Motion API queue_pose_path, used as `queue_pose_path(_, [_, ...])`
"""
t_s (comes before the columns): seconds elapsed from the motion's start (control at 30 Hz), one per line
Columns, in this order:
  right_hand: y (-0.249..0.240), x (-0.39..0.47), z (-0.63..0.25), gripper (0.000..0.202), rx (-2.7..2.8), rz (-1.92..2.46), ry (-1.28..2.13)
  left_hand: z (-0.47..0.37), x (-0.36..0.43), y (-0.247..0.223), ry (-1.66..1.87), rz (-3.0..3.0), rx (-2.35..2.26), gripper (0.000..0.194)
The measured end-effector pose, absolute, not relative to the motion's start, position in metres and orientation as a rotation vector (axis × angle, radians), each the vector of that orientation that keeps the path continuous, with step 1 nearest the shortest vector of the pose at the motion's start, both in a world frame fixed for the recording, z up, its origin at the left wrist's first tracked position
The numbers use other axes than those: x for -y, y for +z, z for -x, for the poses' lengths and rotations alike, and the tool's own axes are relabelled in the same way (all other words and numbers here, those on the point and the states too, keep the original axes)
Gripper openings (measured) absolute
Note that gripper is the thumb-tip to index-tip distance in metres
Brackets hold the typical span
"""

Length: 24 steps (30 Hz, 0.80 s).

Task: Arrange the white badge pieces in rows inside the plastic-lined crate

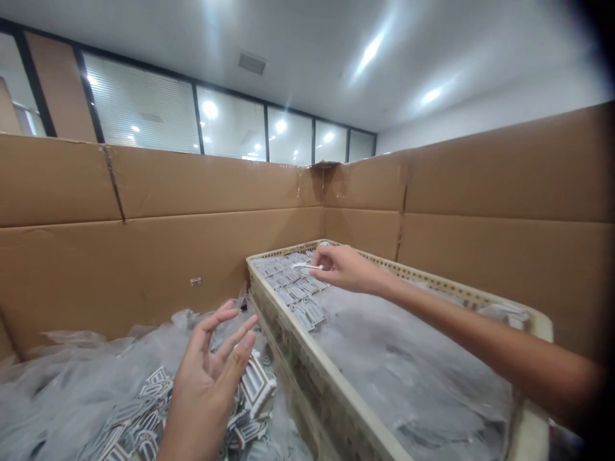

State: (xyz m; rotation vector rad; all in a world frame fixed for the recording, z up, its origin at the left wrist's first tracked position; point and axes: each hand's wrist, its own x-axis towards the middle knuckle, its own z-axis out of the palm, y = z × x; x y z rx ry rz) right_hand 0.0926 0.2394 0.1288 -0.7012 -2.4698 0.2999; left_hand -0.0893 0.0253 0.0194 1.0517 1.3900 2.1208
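Right fingers (316,267) pinch a pale part (306,266) over rows of parts (292,282) in a crate (331,378), center; left fingers (245,330) spread apart above a loose pile (139,419), lower left.

My right forearm (461,326) slants in over the crate (346,388) from its right edge, and my right hand (343,269) is at the far end, thumb and fingertips pinched together. I see my left hand (211,368) outside the left edge, palm partly turned inward, fingers spread, slightly bent and pointing up.
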Motion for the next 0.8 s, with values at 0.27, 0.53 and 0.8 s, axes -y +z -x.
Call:
queue_pose_path(0.27, [0.083,-0.254,-0.116,0.019,2.673,0.710,-0.288,0.094,-0.015,0.024,2.194,-1.037,-1.287,0.046])
queue_pose_path(0.53, [0.077,-0.251,-0.118,0.016,2.806,0.643,-0.155,0.090,-0.011,0.029,2.228,-1.068,-1.314,0.048])
queue_pose_path(0.8, [0.081,-0.249,-0.129,0.042,2.892,0.608,-0.001,0.094,-0.012,0.026,2.223,-1.050,-1.323,0.046])
